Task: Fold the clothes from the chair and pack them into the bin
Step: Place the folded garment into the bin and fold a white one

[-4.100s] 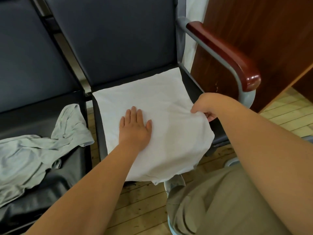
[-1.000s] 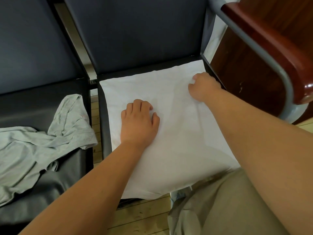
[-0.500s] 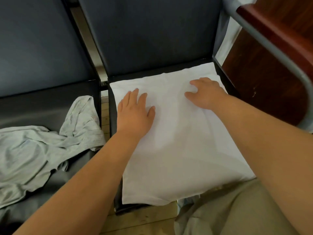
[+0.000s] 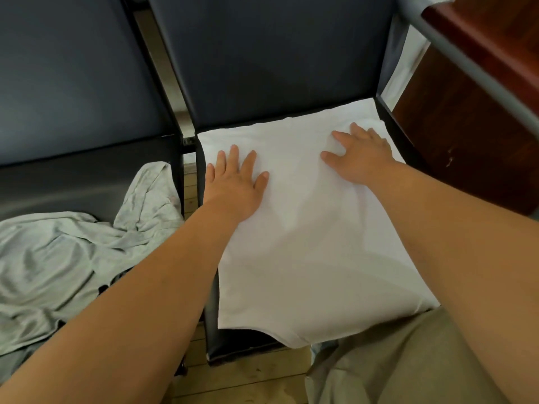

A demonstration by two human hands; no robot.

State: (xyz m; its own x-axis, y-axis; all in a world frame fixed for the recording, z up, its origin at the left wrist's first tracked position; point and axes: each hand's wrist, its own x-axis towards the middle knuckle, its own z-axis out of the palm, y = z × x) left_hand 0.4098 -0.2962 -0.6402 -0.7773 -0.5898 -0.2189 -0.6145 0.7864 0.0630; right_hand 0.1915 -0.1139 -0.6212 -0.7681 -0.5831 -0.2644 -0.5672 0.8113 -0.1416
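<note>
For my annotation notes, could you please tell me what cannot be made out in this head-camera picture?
bin: nowhere in the head view.
white garment: its type and sleeves, hidden by its own folds; left hand and right hand press flat on it.
grey garment: cut off by the left edge, partly covered by the left forearm.
armrest: cut off by the top and right edges.
</note>
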